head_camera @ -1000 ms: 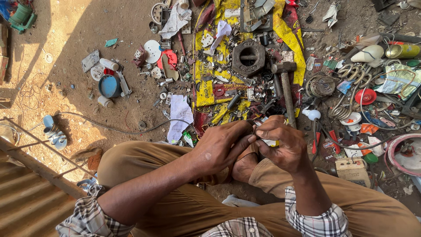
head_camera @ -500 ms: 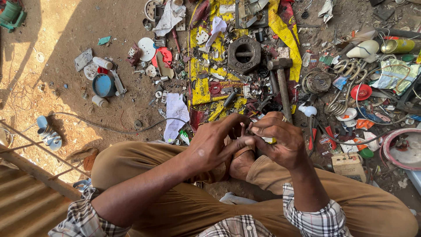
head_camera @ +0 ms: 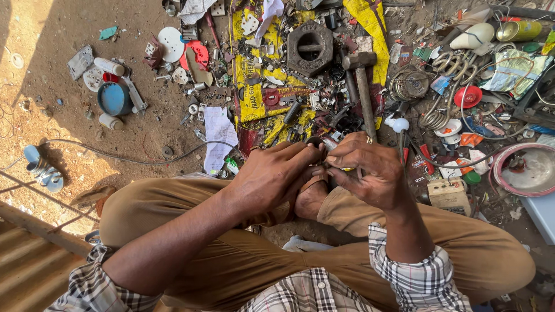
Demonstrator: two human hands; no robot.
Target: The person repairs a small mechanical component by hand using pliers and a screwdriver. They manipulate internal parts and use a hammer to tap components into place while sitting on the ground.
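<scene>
I sit cross-legged on dirt ground in tan trousers and a checked shirt. My left hand [head_camera: 276, 173] and my right hand [head_camera: 365, 167] meet above my crossed feet, both closed on a small part [head_camera: 329, 144] held between the fingertips. The part is mostly hidden by the fingers; only a bit of pale metal and a yellowish edge show. A ring sits on my right hand. A hammer [head_camera: 363, 86] with a wooden handle lies just beyond my right hand, head pointing away.
Scrap covers the ground ahead: a large hexagonal metal nut [head_camera: 310, 47], yellow sacking [head_camera: 252, 86], coiled wire [head_camera: 408, 85], a blue cap [head_camera: 113, 98], white paper [head_camera: 219, 133], a pink-rimmed bowl [head_camera: 527, 171] at right. A cable [head_camera: 133, 157] trails left. Corrugated sheet [head_camera: 29, 271] lies at lower left.
My hands stayed together on the small part, the fingers shifting slightly around it. The view moved a little, so the scrap sits higher in frame.
</scene>
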